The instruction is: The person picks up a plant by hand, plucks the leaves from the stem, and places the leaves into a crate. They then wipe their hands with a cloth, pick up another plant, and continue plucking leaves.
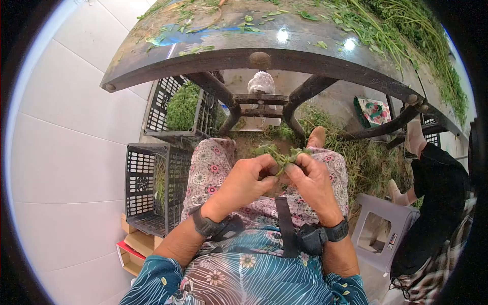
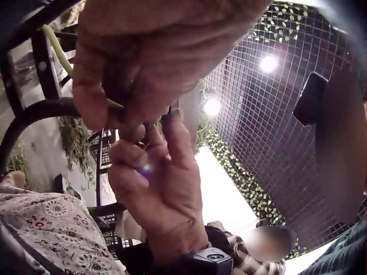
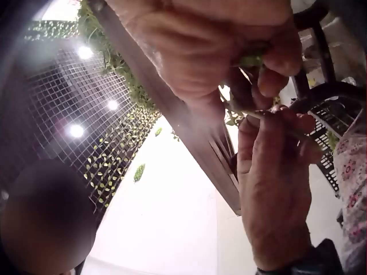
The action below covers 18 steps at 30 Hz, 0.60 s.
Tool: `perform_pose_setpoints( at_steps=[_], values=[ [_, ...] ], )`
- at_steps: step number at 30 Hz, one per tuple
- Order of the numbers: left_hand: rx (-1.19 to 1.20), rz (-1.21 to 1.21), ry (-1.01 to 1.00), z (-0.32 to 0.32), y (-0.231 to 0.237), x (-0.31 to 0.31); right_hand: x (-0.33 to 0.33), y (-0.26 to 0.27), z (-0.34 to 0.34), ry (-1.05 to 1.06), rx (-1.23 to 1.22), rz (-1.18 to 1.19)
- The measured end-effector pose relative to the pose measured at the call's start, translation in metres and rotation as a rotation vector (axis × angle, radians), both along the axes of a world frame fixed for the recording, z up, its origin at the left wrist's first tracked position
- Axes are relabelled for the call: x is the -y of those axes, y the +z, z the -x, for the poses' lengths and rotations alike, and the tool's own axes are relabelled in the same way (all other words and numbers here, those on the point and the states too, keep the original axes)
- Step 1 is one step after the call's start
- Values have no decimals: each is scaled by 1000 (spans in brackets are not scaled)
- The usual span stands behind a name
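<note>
Over the lap, between both hands, is a small bunch of leafy green stems (image 1: 274,152). My left hand (image 1: 246,178) pinches the stems with thumb and curled fingers. From the other side, my right hand (image 1: 311,182) pinches the same greens, its fingertips close to the left ones. One thin green stem (image 3: 252,113) runs between the fingers in the right wrist view. In the left wrist view, the left hand (image 2: 149,63) fills the top and mostly hides the greens, while the right hand (image 2: 166,183) faces it from below.
A table (image 1: 223,61) strewn with leaves and long stems (image 1: 381,30) stands ahead. At left are two black crates (image 1: 147,178), the farther one holding greens (image 1: 183,108). Stalks (image 1: 368,162) litter the floor. A grey stool (image 1: 373,229) and another person's dark-clothed leg (image 1: 439,178) are at right.
</note>
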<state>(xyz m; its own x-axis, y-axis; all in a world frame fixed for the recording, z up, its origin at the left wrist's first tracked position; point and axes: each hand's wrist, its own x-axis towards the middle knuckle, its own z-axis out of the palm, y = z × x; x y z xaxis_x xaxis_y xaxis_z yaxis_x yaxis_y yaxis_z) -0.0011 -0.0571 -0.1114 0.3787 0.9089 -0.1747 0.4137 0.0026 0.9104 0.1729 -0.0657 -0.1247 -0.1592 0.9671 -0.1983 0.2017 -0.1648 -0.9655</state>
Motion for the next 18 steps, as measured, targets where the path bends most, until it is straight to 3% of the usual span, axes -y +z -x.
perform_pose_setpoints(
  at_steps=[3, 6, 12, 14, 18],
  values=[
    [-17, -30, -4, 0, -1, 0, 0, -3, -3, -57, 114, -83],
    [13, -17, 13, 0, 1, -1, 0, 4, -5, -101, -60, 56],
    [28, 16, 1, -3, 0, -1, 2, -3, -2, -165, 186, -167],
    [34, -81, -3, -3, -8, -1, -1, -13, -6, -258, 41, -83],
    [166, 224, 71, 4, 3, -1, -5, -18, -27, -371, -366, 104]
  ],
)
